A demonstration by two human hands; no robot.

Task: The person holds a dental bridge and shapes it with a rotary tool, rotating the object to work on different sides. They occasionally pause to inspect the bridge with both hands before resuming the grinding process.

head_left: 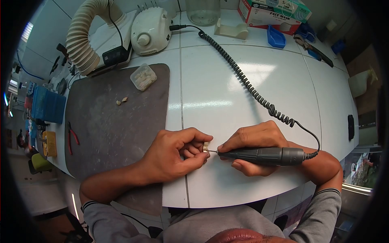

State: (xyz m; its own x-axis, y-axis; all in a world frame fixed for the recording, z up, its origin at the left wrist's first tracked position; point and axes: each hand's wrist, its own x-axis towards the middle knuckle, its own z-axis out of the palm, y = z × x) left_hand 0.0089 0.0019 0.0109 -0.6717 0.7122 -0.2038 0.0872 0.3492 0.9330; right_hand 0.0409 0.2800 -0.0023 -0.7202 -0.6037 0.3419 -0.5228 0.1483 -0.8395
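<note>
My left hand [176, 154] is closed, pinching a small cream-coloured piece [206, 146] between thumb and fingers; much of the piece is hidden. My right hand [253, 141] grips a black rotary handpiece [261, 156] like a pen. Its thin metal bit points left and reaches the small piece, though whether it touches cannot be told. From the handpiece's rear end a coiled black cord [247, 83] runs up to a white control unit [150, 32] with a round knob.
A clear tub of pale pieces [143, 77] stands on the dark mat [117, 133], with small fragments [121, 101] nearby. Red-handled pliers [72, 139] lie at the mat's left. A ribbed hose [83, 38], a face mask box [271, 16] and a blue tray [276, 37] are at the back.
</note>
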